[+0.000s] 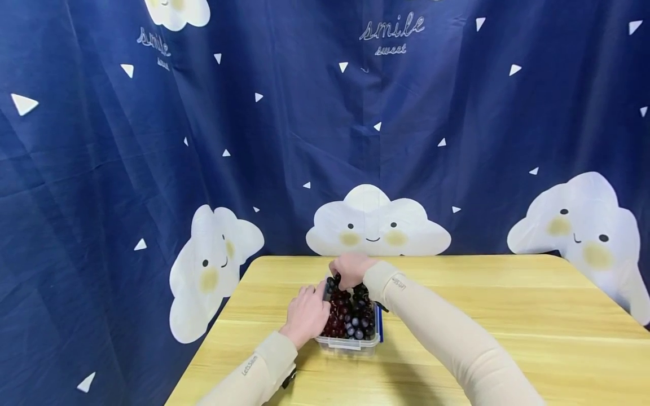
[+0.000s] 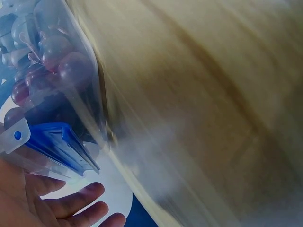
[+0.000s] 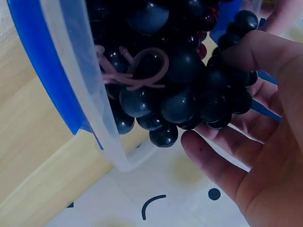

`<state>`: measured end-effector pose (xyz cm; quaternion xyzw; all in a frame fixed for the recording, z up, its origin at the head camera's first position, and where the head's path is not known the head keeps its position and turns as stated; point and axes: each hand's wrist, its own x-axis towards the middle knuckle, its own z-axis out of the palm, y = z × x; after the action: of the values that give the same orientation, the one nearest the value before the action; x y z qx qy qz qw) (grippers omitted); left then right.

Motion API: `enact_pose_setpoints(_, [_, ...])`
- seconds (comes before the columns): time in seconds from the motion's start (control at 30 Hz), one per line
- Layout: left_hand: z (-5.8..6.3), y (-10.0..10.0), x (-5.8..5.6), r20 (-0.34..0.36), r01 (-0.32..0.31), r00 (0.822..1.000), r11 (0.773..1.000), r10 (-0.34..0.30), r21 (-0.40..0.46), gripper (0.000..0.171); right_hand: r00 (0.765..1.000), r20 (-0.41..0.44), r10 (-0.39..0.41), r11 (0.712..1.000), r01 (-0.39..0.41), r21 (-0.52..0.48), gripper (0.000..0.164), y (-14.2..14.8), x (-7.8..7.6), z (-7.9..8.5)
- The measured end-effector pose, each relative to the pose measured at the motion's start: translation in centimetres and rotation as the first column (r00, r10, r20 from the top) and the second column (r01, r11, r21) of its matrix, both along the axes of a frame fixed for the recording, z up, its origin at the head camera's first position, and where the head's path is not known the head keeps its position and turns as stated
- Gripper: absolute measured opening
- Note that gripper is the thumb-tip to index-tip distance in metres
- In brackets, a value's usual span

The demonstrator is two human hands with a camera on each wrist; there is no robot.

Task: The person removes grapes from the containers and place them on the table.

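A clear plastic container (image 1: pixel 349 345) full of grapes stands on the table between the two hands. Red grapes (image 1: pixel 336 321) fill its left part, and dark grapes (image 1: pixel 359 324) lie on the right. At its far end my right hand (image 1: pixel 350 269) grips a bunch of black grapes (image 3: pixel 180 106), thumb on one side and fingers beneath. My left hand (image 1: pixel 308 314) is against the container's left side. In the left wrist view its fingers (image 2: pixel 78 201) are spread and nearly straight, beside a blue locking flap (image 2: pixel 59 142). Part of the bunch is hidden by the right hand.
The light wooden table (image 1: pixel 472 299) extends to both sides of the container. Behind it hangs a dark blue curtain (image 1: pixel 284 141) with clouds and triangles. Another blue flap (image 3: pixel 45 71) hangs down along the container's right side.
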<state>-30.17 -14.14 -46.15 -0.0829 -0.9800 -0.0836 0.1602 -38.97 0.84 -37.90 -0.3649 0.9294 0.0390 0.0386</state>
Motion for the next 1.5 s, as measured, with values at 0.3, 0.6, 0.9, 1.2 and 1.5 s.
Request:
enact_pose_setpoints(0.3, [0.0, -0.2, 0.1, 0.0, -0.009, 1.0, 1.0, 0.009, 0.005, 0.052, 0.999, -0.011, 0.051, 0.997, -0.051, -0.058, 0.03, 0.5, 0.2, 0.6])
enact_pose_setpoints(0.6, [0.1, 0.0, 0.3, 0.002, -0.006, 1.0, 1.0, 0.006, 0.007, 0.05, 0.993, -0.05, 0.109, 0.989, -0.113, -0.096, 0.03, 1.1, 0.7, 1.4])
enact_pose_setpoints(0.9, [-0.2, -0.1, 0.0, 0.023, -0.021, 1.0, 1.0, 0.021, -0.005, 0.051, 0.991, -0.091, 0.097, 0.989, -0.107, -0.101, 0.034, 1.7, 1.0, 2.8])
enact_pose_setpoints(1.2, [-0.2, -0.2, 0.0, 0.008, -0.021, 1.0, 1.0, 0.021, 0.004, 0.051, 0.983, -0.115, 0.143, 0.972, -0.162, -0.171, 0.03, 2.6, 1.6, 4.4])
enact_pose_setpoints(1.5, [0.1, 0.0, -0.1, 0.015, -0.001, 1.0, 0.999, 0.0, 0.04, 0.051, 0.99, -0.101, 0.102, 0.97, -0.121, -0.21, 0.034, 4.5, 2.1, 5.4])
